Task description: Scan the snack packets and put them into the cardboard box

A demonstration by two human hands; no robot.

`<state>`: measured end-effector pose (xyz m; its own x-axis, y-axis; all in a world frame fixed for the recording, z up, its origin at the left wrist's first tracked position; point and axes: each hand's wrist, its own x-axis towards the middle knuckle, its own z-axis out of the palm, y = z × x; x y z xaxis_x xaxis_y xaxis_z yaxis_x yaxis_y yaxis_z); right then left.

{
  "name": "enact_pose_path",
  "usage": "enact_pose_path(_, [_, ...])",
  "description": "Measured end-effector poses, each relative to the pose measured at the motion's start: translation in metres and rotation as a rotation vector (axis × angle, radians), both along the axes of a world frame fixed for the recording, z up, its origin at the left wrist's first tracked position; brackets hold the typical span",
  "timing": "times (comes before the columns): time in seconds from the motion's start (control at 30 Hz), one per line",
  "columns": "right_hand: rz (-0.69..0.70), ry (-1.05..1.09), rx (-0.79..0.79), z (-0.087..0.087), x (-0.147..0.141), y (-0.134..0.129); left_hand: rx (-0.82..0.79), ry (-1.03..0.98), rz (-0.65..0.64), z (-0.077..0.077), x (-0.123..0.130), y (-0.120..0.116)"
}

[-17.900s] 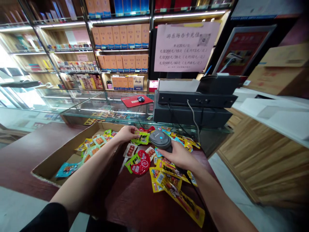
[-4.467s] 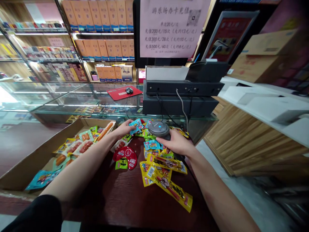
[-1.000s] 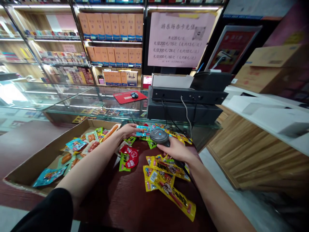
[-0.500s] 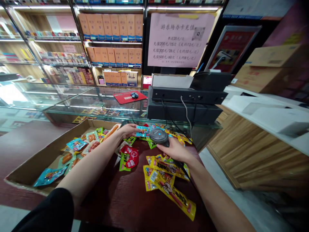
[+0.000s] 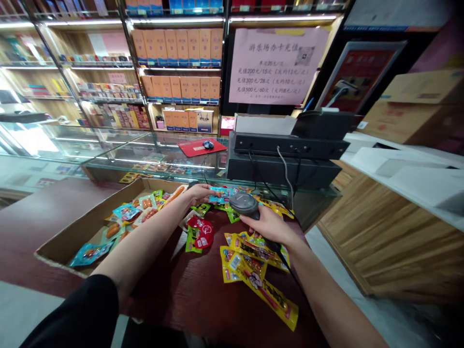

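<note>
From where I stand, the low cardboard tray (image 5: 72,237) on the dark red table (image 5: 174,302) is the easiest thing to measure places by. Just to the right of its far right corner, the person's left hand (image 5: 200,194) has its fingers brought together and pinches the left end of a small blue snack packet (image 5: 218,195). The thumb I cannot see well, so I cannot tell how firm this pinch is. The left forearm passes over the right side of the tray.

Farther to the right of the tray, the right hand (image 5: 271,224) is closed around the handle of a grey barcode scanner (image 5: 243,203). Its fingers are partly hidden under the handle. The scanner's head is at the right end of the blue snack packet, but whether they touch, I cannot tell. A black cable (image 5: 295,280) goes down from the handle.

Close to the tray's right side lies a red round packet (image 5: 205,233), partly over a green packet (image 5: 193,241). More to the right of the tray, several yellow packets (image 5: 270,297) overlap, a long one pointing toward the person. Inside the tray I see sausage packets (image 5: 147,202) and two other blue ones. Beyond the tray stands a glass counter (image 5: 159,147), with a computer mouse (image 5: 208,144) on a red mouse pad (image 5: 190,148)
</note>
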<state>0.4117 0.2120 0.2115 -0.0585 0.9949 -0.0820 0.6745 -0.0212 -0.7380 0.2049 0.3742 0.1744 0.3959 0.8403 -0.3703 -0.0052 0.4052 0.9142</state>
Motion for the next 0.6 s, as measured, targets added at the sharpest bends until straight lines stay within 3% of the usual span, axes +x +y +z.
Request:
enact_pose_path(0.17, [0.027,-0.061,0.048,-0.003,-0.003,0.001,0.03,0.009,0.042,0.019,-0.047,-0.006])
enact_pose_path(0.47, [0.084,0.001,-0.01,-0.02,-0.009,0.008,0.109,0.118,0.261,0.046,-0.205,-0.041])
enact_pose_path(0.6, [0.092,-0.017,-0.034,-0.02,-0.015,0.009,0.153,0.186,0.348,0.053,-0.236,-0.048])
